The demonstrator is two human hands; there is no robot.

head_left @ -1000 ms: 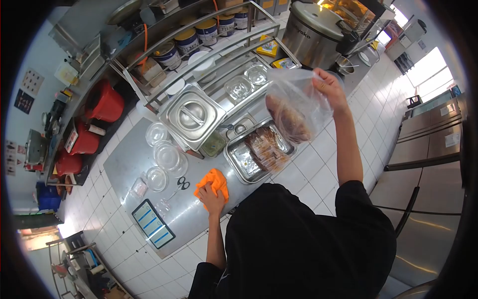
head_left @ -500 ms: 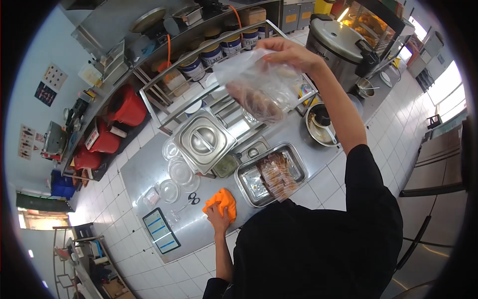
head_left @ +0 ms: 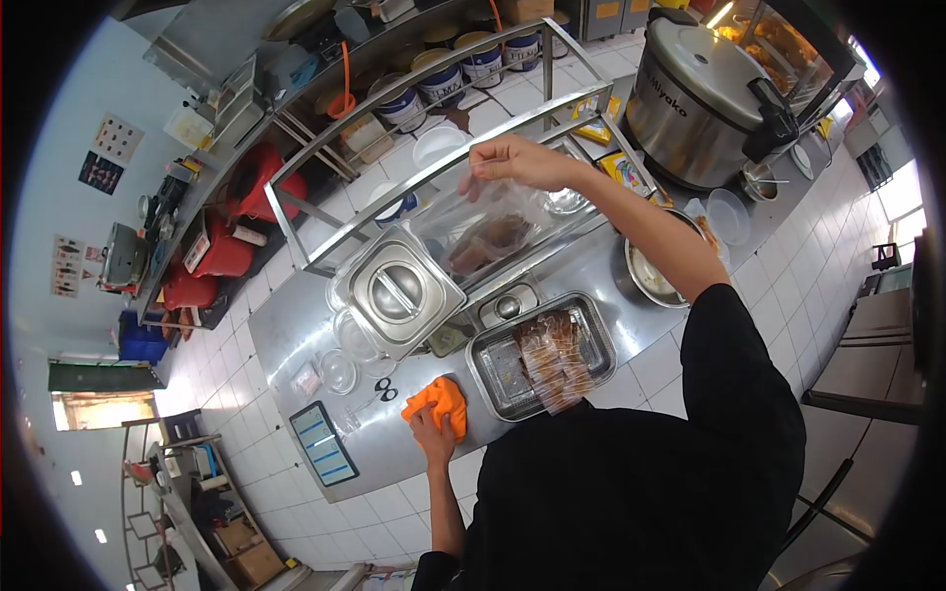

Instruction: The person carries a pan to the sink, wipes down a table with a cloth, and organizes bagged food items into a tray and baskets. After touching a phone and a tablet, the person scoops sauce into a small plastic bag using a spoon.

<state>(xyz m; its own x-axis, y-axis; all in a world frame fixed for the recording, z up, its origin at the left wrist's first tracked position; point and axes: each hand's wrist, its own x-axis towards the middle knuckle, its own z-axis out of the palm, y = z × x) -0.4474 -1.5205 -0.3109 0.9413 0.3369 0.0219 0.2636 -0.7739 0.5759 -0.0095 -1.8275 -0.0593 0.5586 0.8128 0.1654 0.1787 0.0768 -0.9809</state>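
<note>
My right hand (head_left: 517, 165) pinches the top of a clear plastic bag (head_left: 517, 209) with brown food in its lower part. The bag hangs behind the lidded steel container (head_left: 399, 293), by the metal rack; I cannot tell whether its bottom rests on something. On the steel table, my left hand (head_left: 431, 435) is closed on a bunched orange cloth (head_left: 448, 396). To the right of the cloth stands a steel tray (head_left: 483, 379) with browned food in clear plastic (head_left: 554, 360) lying across it.
Black-handled scissors (head_left: 385, 388), clear round lids (head_left: 340, 371) and a tablet (head_left: 323, 445) lie on the table's left. A metal rack (head_left: 414, 175) rises at the back. A pot (head_left: 655, 271) and a large Miyako cooker (head_left: 695, 108) stand on the right.
My right hand has lowered the bag and shifted slightly left, behind the steel container. My left hand stays on the orange cloth. The camera view has shifted a little.
</note>
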